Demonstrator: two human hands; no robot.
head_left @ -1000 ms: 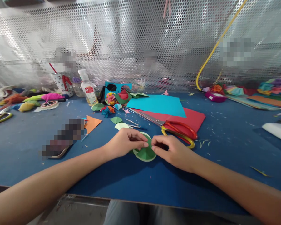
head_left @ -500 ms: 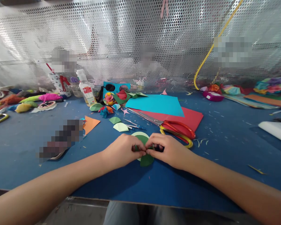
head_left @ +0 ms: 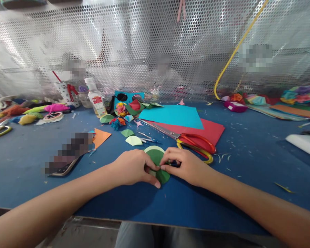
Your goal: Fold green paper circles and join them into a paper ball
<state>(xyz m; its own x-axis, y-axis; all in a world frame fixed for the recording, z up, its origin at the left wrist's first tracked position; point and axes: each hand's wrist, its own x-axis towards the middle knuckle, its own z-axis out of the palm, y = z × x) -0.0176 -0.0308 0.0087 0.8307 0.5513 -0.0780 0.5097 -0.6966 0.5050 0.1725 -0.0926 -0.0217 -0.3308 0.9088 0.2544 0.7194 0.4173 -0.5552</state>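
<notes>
Pinching a dark green paper circle (head_left: pixel 160 168) between both hands, a person works near the front edge of a blue surface (head_left: pixel 222 199), about midway along it. Doing this fold well likely means keeping the paper flat against the surface, lining up the edges before pressing, and running a fingertip firmly along the crease.

Going left to right: the left hand (head_left: pixel 133 168) lies palm down with its forearm coming in from the near left corner; its fingers (head_left: pixel 153 182) are closed on the circle's left edge, thumb meeting forefinger. A pale green circle (head_left: pixel 153 149) peeks out just behind the dark one. The right hand (head_left: pixel 187 166) mirrors it, forearm entering from the near right corner, knuckles curled, fingers gripping the circle's right side so the two hands almost touch.

Further back, right of centre, scissors (head_left: pixel 193 143) with red and yellow handles rest on red paper (head_left: pixel 214 129), beside a turquoise sheet (head_left: pixel 173 116).
</notes>
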